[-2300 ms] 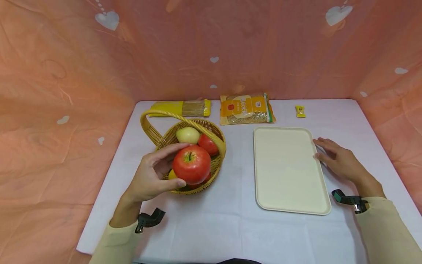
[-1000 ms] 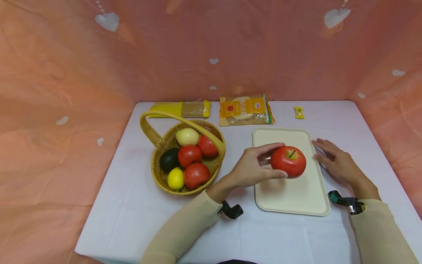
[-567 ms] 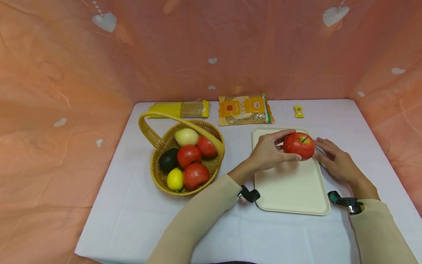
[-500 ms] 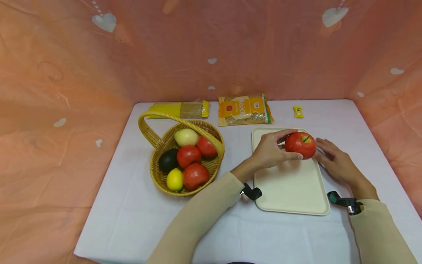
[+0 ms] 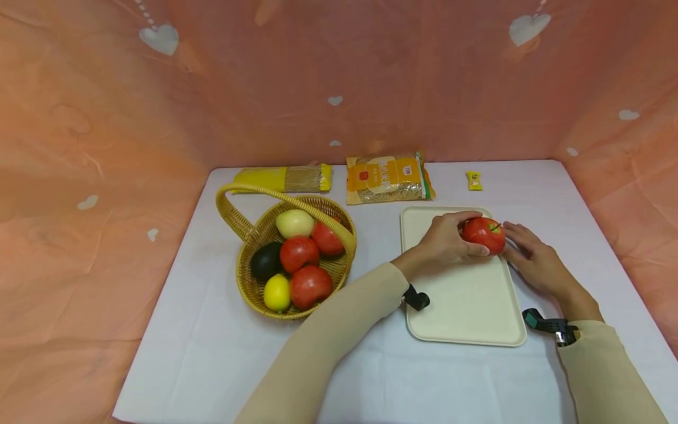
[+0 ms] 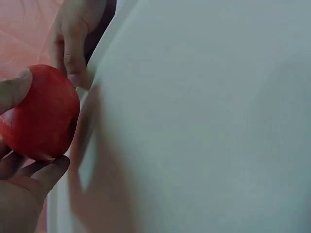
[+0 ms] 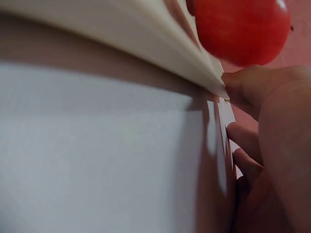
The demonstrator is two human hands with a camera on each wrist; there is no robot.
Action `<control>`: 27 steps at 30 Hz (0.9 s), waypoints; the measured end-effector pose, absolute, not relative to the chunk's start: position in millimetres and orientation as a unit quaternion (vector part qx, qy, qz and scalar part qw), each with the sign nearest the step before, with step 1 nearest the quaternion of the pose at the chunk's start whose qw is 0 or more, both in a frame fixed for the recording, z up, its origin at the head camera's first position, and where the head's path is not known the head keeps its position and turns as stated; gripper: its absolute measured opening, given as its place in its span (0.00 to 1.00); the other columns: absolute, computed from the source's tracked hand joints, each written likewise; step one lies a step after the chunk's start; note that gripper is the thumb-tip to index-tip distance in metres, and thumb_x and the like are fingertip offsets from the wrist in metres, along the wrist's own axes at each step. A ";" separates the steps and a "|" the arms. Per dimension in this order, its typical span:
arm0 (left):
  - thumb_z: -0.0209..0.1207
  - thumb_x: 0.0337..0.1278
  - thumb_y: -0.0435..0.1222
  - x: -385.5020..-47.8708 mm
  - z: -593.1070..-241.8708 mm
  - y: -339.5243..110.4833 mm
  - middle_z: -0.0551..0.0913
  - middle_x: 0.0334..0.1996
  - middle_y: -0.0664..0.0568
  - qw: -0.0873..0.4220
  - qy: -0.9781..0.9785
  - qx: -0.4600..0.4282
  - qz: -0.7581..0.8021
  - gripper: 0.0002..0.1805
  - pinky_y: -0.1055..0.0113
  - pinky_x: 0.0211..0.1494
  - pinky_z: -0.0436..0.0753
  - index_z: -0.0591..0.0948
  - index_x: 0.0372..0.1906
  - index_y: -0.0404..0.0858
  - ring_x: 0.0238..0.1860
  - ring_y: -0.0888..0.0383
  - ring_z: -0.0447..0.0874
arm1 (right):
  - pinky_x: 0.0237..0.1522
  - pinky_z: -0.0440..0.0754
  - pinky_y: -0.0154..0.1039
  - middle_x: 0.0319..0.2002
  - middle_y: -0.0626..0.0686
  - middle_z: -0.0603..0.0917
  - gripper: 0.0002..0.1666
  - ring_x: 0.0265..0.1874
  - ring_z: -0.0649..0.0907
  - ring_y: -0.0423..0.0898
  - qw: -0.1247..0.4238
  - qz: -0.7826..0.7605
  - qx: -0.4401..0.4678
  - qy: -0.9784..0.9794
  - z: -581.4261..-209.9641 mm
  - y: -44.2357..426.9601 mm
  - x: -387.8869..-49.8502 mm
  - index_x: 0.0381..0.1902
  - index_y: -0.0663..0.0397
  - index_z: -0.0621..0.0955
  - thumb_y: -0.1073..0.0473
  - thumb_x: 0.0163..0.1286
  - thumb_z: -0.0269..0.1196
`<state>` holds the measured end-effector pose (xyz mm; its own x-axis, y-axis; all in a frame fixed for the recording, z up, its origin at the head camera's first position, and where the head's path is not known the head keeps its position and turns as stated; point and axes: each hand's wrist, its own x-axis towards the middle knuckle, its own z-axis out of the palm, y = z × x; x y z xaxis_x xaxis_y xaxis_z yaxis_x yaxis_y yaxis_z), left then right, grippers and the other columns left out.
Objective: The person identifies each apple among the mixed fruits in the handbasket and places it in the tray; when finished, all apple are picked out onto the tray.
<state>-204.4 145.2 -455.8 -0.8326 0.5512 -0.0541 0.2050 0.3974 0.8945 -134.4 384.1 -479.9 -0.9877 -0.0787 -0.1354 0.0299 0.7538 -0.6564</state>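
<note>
My left hand (image 5: pixel 449 240) holds a red apple (image 5: pixel 484 235) between thumb and fingers, above the upper right part of a cream tray (image 5: pixel 466 312). The stem tilts to the right. In the left wrist view the apple (image 6: pixel 41 114) is off the tray surface, close to its rim, with the thumb on one side and fingers on the other. My right hand (image 5: pixel 539 266) is at the tray's right edge, fingers loosely extended. From the right wrist view, its thumb touches or nearly touches the tray rim (image 7: pixel 131 29), just below the apple (image 7: pixel 243 29).
A wicker basket (image 5: pixel 241 282) with an arched handle stands left, holding a lemon (image 5: pixel 277 292), a dark oval fruit (image 5: pixel 266 261), a pale fruit (image 5: pixel 294 224) and several red fruits. Behind lie a noodle packet (image 5: pixel 302 178), an orange bag (image 5: pixel 390 178) and a small yellow packet (image 5: pixel 474 180).
The left hand has carried the apple from above the basket rightward to the tray's upper right, lately tilting it to the right. My right hand has stayed at the tray edge.
</note>
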 end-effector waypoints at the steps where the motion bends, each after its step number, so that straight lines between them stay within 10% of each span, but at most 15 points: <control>1: 0.83 0.57 0.41 -204.6 -457.1 146.1 0.87 0.65 0.60 0.174 0.817 0.228 0.500 0.41 0.77 0.66 0.81 0.80 0.76 0.51 0.62 0.65 0.83 | 0.76 0.47 0.86 0.87 0.70 0.54 0.38 0.87 0.46 0.73 0.078 -0.351 -0.012 0.933 -479.7 383.7 -134.2 0.85 0.62 0.63 0.47 0.89 0.55; 19: 0.82 0.58 0.47 -209.1 -454.3 144.8 0.82 0.74 0.58 0.136 0.852 0.241 0.445 0.51 0.79 0.72 0.77 0.70 0.84 0.48 0.70 0.65 0.81 | 0.74 0.48 0.88 0.87 0.69 0.53 0.40 0.87 0.47 0.75 0.082 -0.346 -0.002 0.934 -479.2 382.0 -134.1 0.86 0.61 0.62 0.45 0.88 0.56; 27: 0.81 0.59 0.42 -192.2 -434.6 121.8 0.85 0.71 0.60 0.143 0.779 0.284 0.541 0.38 0.80 0.69 0.80 0.82 0.75 0.47 0.68 0.68 0.84 | 0.75 0.47 0.87 0.88 0.68 0.51 0.42 0.87 0.45 0.74 0.083 -0.351 0.000 0.933 -480.1 384.5 -131.9 0.87 0.58 0.61 0.42 0.88 0.55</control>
<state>-192.2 121.8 -434.6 -0.7979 0.5969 0.0844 0.2876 0.2538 0.9235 -131.9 384.5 -480.1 -0.9861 -0.0587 -0.1554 0.0583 0.7537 -0.6546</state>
